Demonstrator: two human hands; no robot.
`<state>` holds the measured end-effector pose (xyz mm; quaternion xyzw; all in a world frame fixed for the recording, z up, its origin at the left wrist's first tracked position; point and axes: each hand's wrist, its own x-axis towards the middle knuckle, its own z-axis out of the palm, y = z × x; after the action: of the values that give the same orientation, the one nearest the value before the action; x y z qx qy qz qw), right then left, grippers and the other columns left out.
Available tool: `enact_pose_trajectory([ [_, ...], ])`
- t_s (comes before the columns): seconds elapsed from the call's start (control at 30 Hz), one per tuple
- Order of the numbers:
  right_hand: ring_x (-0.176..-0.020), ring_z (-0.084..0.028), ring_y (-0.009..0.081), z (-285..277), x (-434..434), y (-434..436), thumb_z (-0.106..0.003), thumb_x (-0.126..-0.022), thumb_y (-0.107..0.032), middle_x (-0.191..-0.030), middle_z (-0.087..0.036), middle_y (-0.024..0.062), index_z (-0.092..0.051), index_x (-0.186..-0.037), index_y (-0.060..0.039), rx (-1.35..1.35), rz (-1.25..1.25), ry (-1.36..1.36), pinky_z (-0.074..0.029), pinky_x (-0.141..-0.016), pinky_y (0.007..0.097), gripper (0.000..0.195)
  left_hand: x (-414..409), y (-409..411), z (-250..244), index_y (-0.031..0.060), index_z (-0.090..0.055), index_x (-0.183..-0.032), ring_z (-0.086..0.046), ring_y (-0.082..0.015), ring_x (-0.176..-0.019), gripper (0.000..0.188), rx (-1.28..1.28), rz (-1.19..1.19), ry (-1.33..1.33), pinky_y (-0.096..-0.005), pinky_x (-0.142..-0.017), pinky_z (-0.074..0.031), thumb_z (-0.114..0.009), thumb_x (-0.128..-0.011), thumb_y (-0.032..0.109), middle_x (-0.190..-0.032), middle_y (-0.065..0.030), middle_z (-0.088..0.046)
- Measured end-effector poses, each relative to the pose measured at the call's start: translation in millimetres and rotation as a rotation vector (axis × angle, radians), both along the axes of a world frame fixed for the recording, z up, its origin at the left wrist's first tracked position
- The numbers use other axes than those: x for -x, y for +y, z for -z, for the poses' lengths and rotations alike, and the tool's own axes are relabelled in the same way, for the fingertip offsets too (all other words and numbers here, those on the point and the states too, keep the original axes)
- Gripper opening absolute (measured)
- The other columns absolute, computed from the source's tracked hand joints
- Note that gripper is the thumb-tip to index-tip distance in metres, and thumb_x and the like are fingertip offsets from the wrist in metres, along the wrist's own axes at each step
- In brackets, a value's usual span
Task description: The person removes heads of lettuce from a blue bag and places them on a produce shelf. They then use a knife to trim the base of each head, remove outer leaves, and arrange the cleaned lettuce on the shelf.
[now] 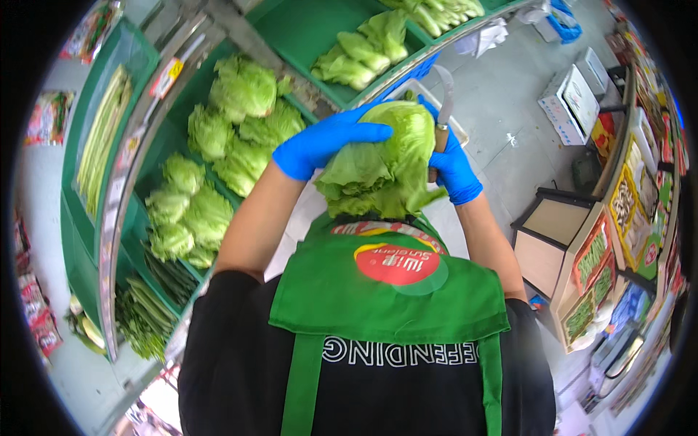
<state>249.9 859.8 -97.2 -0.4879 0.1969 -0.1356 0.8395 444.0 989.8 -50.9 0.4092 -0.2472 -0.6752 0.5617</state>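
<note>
In front of my chest is a head of lettuce (406,131), its loose outer leaves hanging down toward my apron. My left hand (338,139), in a blue glove, grips its left side with the thumb across the leaves. My right hand (455,166), gloved in blue too, holds the handle of a curved-blade knife (446,95) against the lettuce's right side. The blade points up, away from me. Parts of the right fingers are hidden behind the lettuce.
Green display bins (305,32) on the left and ahead hold lettuce heads (242,90), leafy greens (360,52) and long vegetables (103,136). A pale plastic crate (462,133) sits beyond my hands. Foam boxes (570,103) and a produce stand (553,223) are on the right.
</note>
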Motion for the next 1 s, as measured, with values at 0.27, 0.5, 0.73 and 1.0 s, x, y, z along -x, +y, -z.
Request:
enact_pose_trajectory([
  [0.27,-0.126,-0.047,0.0284,14.7,15.2,-6.8,-0.057,-0.086,-0.017,-0.14,-0.043,0.0148,-0.029,-0.144,-0.0052,-0.59,0.075,-0.117,-0.041,-0.104,0.0419,0.066,5.7,-15.3,-7.0,0.0032,-0.041,-0.139,-0.053,-0.0182,-0.115,0.069,0.021,0.139,-0.253,-0.0313,-0.098,-0.043,-0.07,-0.078,0.018,-0.127,-0.0103,-0.055],
  [0.5,-0.114,-0.057,0.028,41.7,24.1,-15.3,-0.048,-0.097,-0.029,-0.13,-0.053,0.0155,-0.045,-0.133,-0.0052,-0.633,0.179,0.073,-0.048,-0.097,0.0428,0.044,14.8,-34.0,-5.6,0.0014,-0.045,-0.136,-0.053,-0.0143,-0.111,0.061,-0.028,0.13,-0.309,-0.0296,-0.094,-0.043,-0.065,-0.086,0.031,-0.123,-0.0081,-0.056],
  [0.73,-0.116,-0.055,0.0268,34.9,11.7,7.8,-0.044,-0.097,-0.034,-0.129,-0.055,0.0134,-0.051,-0.13,-0.0072,-0.727,0.146,-0.104,-0.046,-0.098,0.043,0.043,2.5,-14.4,-44.7,0.0098,-0.055,-0.13,-0.056,-0.0156,-0.104,0.042,0.122,-0.03,-0.641,-0.0325,-0.092,-0.044,-0.052,-0.095,0.033,-0.119,-0.0027,-0.06],
  [1.0,-0.125,-0.047,0.0309,65.1,25.0,7.8,-0.039,-0.095,-0.031,-0.138,-0.047,0.0161,-0.039,-0.14,-0.0063,-0.947,0.011,-0.217,-0.038,-0.106,0.0466,0.051,14.5,-17.0,-65.9,0.0131,-0.059,-0.125,-0.053,-0.0275,-0.111,0.053,0.508,0.027,-1.368,-0.0386,-0.098,-0.04,-0.073,-0.074,0.012,-0.118,-0.0096,-0.058],
])
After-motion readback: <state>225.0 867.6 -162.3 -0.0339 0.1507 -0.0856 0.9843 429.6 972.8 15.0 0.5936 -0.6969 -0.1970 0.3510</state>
